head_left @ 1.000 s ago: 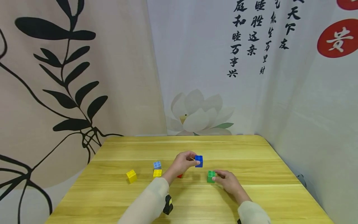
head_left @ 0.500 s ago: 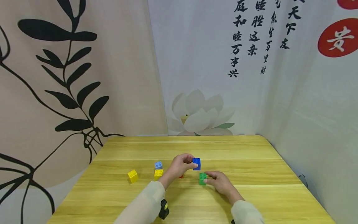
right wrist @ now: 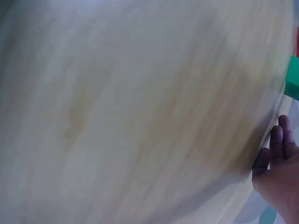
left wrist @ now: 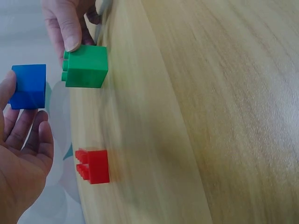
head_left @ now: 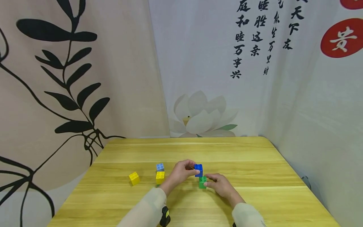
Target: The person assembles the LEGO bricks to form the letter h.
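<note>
Pinched between thumb and fingers of my left hand (head_left: 181,173) is a blue toy block (head_left: 199,170), held up over the table. My right hand (head_left: 223,186) grips a green block (head_left: 202,182) by its side. In the head view the blue block sits just above the green one and overlaps its far edge. The left wrist view shows a gap between the blue block (left wrist: 29,87) and the studs of the green block (left wrist: 87,66). A red block (left wrist: 97,166) stands on the table there; in the head view my left hand hides it.
Left of my hands on the wooden table (head_left: 136,208) stand a yellow block (head_left: 134,178), a second yellow block (head_left: 160,177) with a bit of green showing beneath it, and a light blue block (head_left: 160,167) behind that. A printed curtain (head_left: 198,63) hangs behind the table.
The green block has moved left with my right hand. My left hand has lowered the blue block towards it, and the two are closer together. The red block has gone out of sight in the head view.
</note>
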The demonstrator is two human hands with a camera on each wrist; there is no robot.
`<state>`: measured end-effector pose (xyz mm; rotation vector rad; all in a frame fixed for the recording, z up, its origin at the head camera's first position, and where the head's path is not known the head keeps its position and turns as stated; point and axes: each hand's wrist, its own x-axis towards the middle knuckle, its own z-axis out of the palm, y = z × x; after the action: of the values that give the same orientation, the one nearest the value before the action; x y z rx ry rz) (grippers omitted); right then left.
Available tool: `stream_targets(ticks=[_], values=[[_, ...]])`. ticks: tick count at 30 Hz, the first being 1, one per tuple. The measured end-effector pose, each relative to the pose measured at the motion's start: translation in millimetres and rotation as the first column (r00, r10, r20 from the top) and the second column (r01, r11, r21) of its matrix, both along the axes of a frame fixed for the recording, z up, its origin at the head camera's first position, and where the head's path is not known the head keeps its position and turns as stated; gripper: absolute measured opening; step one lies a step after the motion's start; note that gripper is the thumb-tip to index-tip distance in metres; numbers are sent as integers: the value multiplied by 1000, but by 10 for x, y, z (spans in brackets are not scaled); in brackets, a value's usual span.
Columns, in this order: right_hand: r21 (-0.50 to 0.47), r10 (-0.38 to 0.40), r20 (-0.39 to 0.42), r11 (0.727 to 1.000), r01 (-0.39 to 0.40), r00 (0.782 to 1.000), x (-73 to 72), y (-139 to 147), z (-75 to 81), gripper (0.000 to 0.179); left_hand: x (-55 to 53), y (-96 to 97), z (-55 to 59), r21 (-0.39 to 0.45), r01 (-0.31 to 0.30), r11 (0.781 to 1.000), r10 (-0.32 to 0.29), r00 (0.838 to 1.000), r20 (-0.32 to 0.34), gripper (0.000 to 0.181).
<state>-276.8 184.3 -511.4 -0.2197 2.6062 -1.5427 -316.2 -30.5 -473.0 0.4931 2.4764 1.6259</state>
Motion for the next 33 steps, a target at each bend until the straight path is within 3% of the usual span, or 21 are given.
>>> stream_targets(ticks=[9, 33], values=[[-4, 14, 19, 1000, -14, 1000, 19, 2, 31, 45, -4, 19, -56, 2, 31, 1000, -31, 1000, 4, 23], [-2, 28, -3, 1000, -28, 1000, -5, 25, 10, 44, -1, 122, -157, -20, 38, 999, -38, 999, 28, 20]])
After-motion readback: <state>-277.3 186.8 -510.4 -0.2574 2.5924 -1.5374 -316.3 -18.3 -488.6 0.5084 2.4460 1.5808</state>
